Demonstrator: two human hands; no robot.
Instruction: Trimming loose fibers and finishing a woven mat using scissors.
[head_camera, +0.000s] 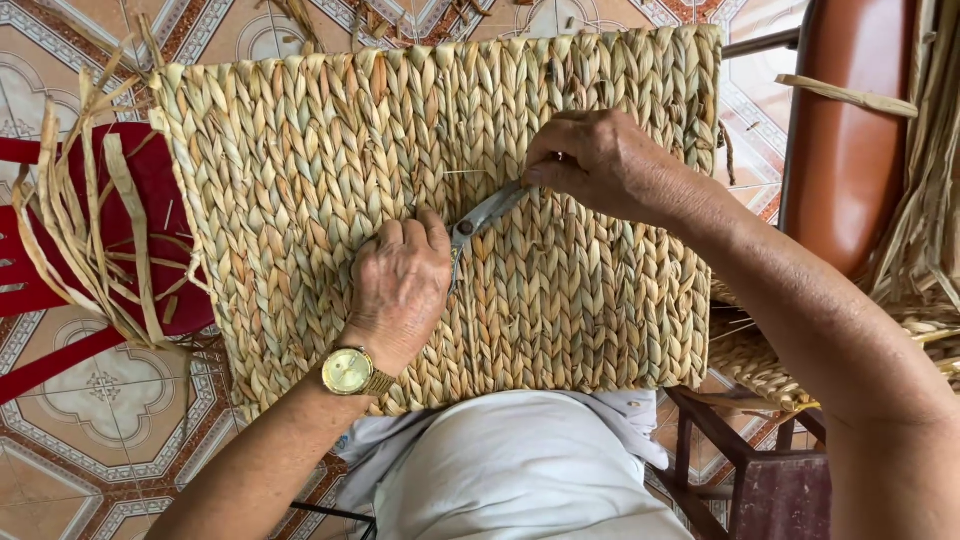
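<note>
Head view: a large woven mat (300, 180) of pale dried plant fibre, braided in vertical rows, lies across the person's lap and fills most of the frame; loose untrimmed strands (90, 220) fan out from its left edge over a red plastic chair (150, 190). Left hand (400, 285) rests palm down on the mat near its centre, fingers curled and pressed together against the weave, knuckles up; gold wristwatch (350, 371) on that wrist. Right hand (600, 160) sits higher and to the right on the mat, fingers closed around the handles of metal scissors (480, 215). The blades run diagonally down-left, tips just beside the left hand's fingers; whether the blades are parted cannot be told. A thin stray fibre (462, 172) sticks out of the weave just above the scissors. Patterned tile floor (100, 420) below; brown chair back (845, 140) at right, with more dried fibre (925, 200) beside it.
</note>
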